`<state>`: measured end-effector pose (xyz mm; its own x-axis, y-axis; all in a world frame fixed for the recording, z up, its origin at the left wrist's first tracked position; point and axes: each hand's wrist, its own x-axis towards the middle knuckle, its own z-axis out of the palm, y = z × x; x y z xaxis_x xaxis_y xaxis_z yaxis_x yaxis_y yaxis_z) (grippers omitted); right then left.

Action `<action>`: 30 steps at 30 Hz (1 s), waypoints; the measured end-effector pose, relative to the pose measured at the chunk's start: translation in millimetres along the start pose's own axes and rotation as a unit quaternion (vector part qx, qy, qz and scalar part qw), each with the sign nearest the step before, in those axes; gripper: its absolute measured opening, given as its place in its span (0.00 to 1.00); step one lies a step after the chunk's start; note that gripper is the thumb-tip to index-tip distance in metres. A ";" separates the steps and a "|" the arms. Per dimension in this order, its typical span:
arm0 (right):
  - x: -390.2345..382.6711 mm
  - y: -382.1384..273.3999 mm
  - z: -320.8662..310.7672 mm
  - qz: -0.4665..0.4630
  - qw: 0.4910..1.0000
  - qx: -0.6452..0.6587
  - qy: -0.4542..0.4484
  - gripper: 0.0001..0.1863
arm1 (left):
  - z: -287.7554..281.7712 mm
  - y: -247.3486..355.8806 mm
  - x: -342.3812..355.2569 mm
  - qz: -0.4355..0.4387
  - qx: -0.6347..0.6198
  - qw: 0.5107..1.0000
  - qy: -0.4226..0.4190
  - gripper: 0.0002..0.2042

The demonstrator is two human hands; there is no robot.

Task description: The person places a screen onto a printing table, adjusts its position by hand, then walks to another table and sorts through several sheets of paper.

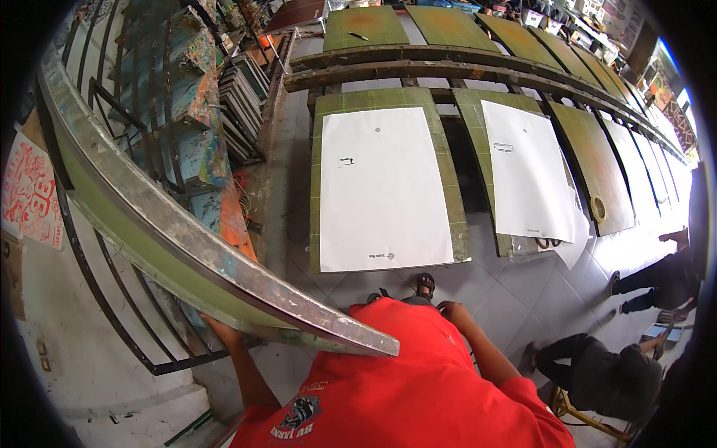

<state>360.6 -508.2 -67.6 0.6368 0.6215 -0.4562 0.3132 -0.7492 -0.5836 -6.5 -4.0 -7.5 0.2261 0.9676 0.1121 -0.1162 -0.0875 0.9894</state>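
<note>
A large screen-printing frame [246, 287] with grey metal bars and green mesh slants across the left side, its near corner resting close to my red shirt. My left hand [221, 331] is closed on the lower edge of that frame, its fingertips hidden behind it. Low at my right side hangs my right hand [452, 310], close to my shirt; its fingers are too small and partly covered to read. In front of me a white paper sheet [381, 190] lies flat on a green-stained board [373, 98]. It bears a small dark print near the upper left.
Right of it, a second white sheet [526, 168] with a lifted corner covers another board. A tape roll [597, 209] sits on the board beyond. Long rails [463, 71] separate two board rows. A metal rack [160, 367] stands left. A seated person [609, 373] is at lower right.
</note>
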 end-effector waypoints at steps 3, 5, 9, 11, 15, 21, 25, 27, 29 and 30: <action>11.2 3.5 0.5 -0.006 0.987 0.126 -0.098 0.19 | -2.4 -8.7 2.5 0.046 0.133 0.990 -0.030 0.29; -1.8 13.9 -4.3 0.003 0.979 0.163 -0.125 0.19 | -7.4 -18.8 -6.2 0.062 0.219 0.973 -0.039 0.29; -13.5 -3.3 -13.6 -0.034 0.983 0.008 -0.179 0.25 | -4.1 -13.0 0.0 -0.020 0.013 1.000 0.002 0.29; -6.8 7.9 -8.5 -0.099 0.968 -0.118 -0.197 0.26 | -19.8 -23.9 -3.9 -0.006 0.062 0.998 0.018 0.29; -22.2 -67.6 -45.4 0.024 0.962 -0.185 -0.197 0.25 | -28.4 -23.7 -9.8 -0.029 0.107 0.994 0.025 0.29; -48.8 -150.1 -121.6 -0.058 0.998 -0.018 -0.036 0.22 | -44.7 -24.4 -12.2 -0.064 -0.028 0.997 -0.024 0.29; -62.8 -252.2 -163.1 -0.222 0.932 0.284 -0.022 0.28 | -71.2 -20.4 -23.2 -0.024 0.215 0.976 0.009 0.30; -64.5 -294.8 -163.3 -0.333 0.892 0.303 -0.037 0.33 | -73.6 -19.0 -22.1 -0.029 0.242 0.970 0.013 0.31; -60.4 -321.2 -162.9 -0.350 0.907 0.233 -0.023 0.35 | -54.3 2.5 -24.1 -0.050 0.180 0.982 0.016 0.32; -57.2 -330.1 -162.7 -0.331 0.923 0.197 0.000 0.36 | -45.3 18.1 -26.5 -0.055 0.155 0.986 0.024 0.33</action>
<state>335.4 -333.7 260.5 0.3970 0.9136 0.0885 0.3534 -0.0632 -0.9333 -58.4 -20.5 3.2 0.1737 0.9848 0.0053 0.2093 -0.0422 0.9770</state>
